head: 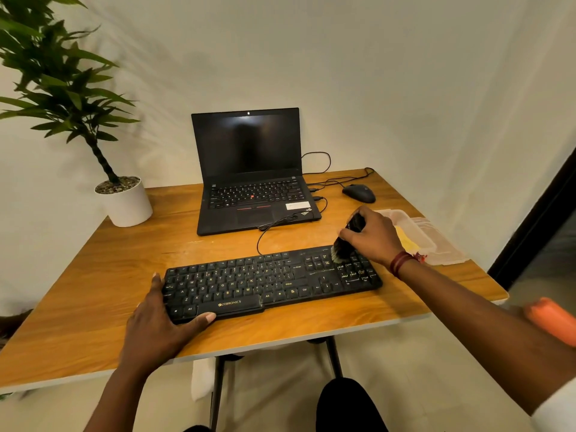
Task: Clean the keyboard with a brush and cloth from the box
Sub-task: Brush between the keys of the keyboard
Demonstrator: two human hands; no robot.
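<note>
From the head camera, the black Zebronics keyboard (271,282) lies across the near middle of the wooden table (93,291), turned a little so its right end sits farther from you.

Your left hand (162,319) rests flat at the keyboard's near left corner. The fingers lie straight along the left end and the thumb is stretched along the front edge below the space bar, bracing it and gripping nothing.

Your right hand (372,236) has its fingers curled round the dark handle of the brush (344,247). The brush tilts down to the left, and its pale-tipped bristles touch the keys at the far right end, by the number pad. Red threads (400,263) circle that wrist.

Just behind your right hand, near the table's right edge, stands the clear plastic box (417,235) with the yellow cloth (406,241) inside. Its clear lid (445,254) lies flat beside it on the right.

Behind the keyboard an open black laptop (249,169) shows a dark screen. The keyboard's cable (265,235) curls from its back edge towards the laptop. A black mouse (359,193) sits to the laptop's right. A plant in a white pot (127,204) stands at the far left corner. A blurred orange object (551,319) shows at the right edge of the view, and you cannot tell what it is.
</note>
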